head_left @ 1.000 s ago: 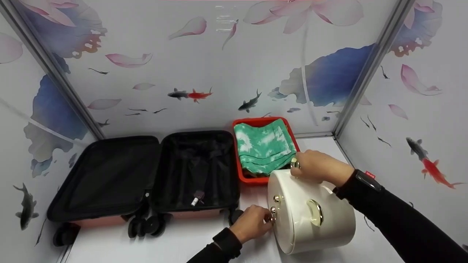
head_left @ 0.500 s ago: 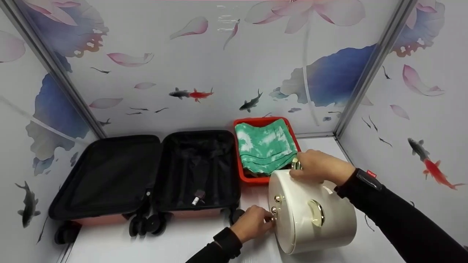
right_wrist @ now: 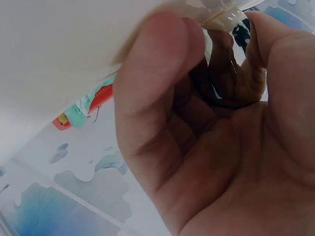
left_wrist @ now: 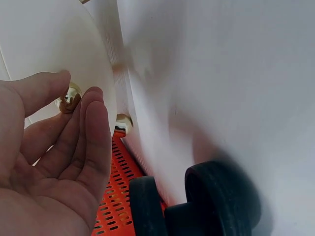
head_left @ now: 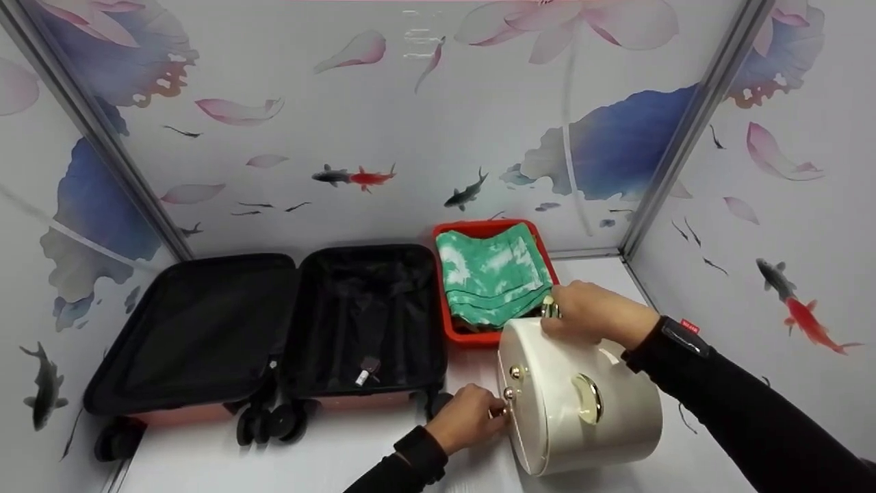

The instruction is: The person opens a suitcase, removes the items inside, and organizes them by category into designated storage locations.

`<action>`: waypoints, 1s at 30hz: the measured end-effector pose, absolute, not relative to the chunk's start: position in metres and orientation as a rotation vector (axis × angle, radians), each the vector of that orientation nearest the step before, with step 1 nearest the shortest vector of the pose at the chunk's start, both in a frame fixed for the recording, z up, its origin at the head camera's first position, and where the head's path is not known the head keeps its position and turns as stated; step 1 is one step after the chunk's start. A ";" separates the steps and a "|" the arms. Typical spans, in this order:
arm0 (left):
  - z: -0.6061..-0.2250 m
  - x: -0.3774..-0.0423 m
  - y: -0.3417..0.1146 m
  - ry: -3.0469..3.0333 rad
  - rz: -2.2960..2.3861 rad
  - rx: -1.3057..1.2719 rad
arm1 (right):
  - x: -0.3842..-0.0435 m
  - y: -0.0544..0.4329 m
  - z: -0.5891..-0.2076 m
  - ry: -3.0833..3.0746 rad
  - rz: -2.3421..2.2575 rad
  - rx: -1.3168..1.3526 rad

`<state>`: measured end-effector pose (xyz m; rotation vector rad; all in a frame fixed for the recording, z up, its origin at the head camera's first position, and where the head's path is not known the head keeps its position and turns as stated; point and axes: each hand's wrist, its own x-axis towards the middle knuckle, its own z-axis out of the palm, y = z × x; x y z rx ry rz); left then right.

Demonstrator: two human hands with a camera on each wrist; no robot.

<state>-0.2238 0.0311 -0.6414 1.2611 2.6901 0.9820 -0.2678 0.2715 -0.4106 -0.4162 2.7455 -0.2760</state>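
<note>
A cream-white drum-shaped box (head_left: 609,431) lies on its curved side at the right of the table, its flat round face turned left. Gold knobs (head_left: 508,394) stand out from that face, and a gold handle (head_left: 590,399) sits on the curved side. My left hand (head_left: 469,419) pinches a small gold knob (left_wrist: 72,96) between thumb and fingertips, as the left wrist view shows. Over the top of the box, my right hand (head_left: 588,311) curls round another shiny gold handle (right_wrist: 236,73), which its fingers partly hide.
Left of the box lies an open suitcase with black-lined halves (head_left: 363,308), its black wheels (head_left: 287,421) toward me. A red basket (head_left: 472,339) behind the box holds folded green-and-white cloth (head_left: 489,270). Printed wall panels (head_left: 383,137) close in the back and sides.
</note>
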 end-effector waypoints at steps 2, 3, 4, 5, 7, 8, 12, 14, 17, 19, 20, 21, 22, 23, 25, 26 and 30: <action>-0.641 -0.223 0.029 2.690 0.987 1.256 | -0.267 0.271 -0.410 2.740 -0.296 -0.417; -0.641 -0.223 0.029 2.691 0.987 1.256 | -0.267 0.272 -0.410 2.737 -0.308 -0.415; -0.640 -0.223 0.028 2.699 0.983 1.261 | -0.267 0.272 -0.410 2.734 -0.321 -0.410; -0.640 -0.223 0.027 2.703 0.980 1.263 | -0.266 0.272 -0.411 2.734 -0.330 -0.410; -0.639 -0.223 0.026 2.719 0.969 1.264 | -0.266 0.271 -0.410 2.739 -0.340 -0.423; -0.638 -0.223 0.025 2.726 0.960 1.261 | -0.266 0.271 -0.411 2.744 -0.334 -0.429; -0.636 -0.222 0.022 2.740 0.933 1.231 | -0.267 0.271 -0.412 2.757 -0.299 -0.451; -0.635 -0.222 0.020 2.743 0.920 1.220 | -0.268 0.270 -0.413 2.759 -0.289 -0.456; -0.635 -0.222 0.016 2.751 0.888 1.209 | -0.269 0.270 -0.414 2.759 -0.286 -0.461; -0.634 -0.222 0.012 2.748 0.879 1.193 | -0.269 0.270 -0.414 2.759 -0.281 -0.464; -0.634 -0.222 0.010 2.744 0.876 1.184 | -0.269 0.270 -0.414 2.761 -0.271 -0.468; -0.634 -0.222 0.008 2.743 0.871 1.175 | -0.270 0.270 -0.414 2.760 -0.264 -0.469; -0.633 -0.222 0.006 2.742 0.868 1.170 | -0.270 0.271 -0.414 2.761 -0.257 -0.472; -0.633 -0.222 0.003 2.745 0.860 1.171 | -0.270 0.271 -0.414 2.760 -0.255 -0.473; -0.633 -0.222 -0.002 2.764 0.832 1.178 | -0.270 0.271 -0.414 2.758 -0.255 -0.473; -0.633 -0.222 -0.005 2.778 0.814 1.187 | -0.270 0.271 -0.414 2.757 -0.258 -0.471; -0.632 -0.221 -0.015 2.808 0.789 1.192 | -0.269 0.272 -0.413 2.757 -0.266 -0.456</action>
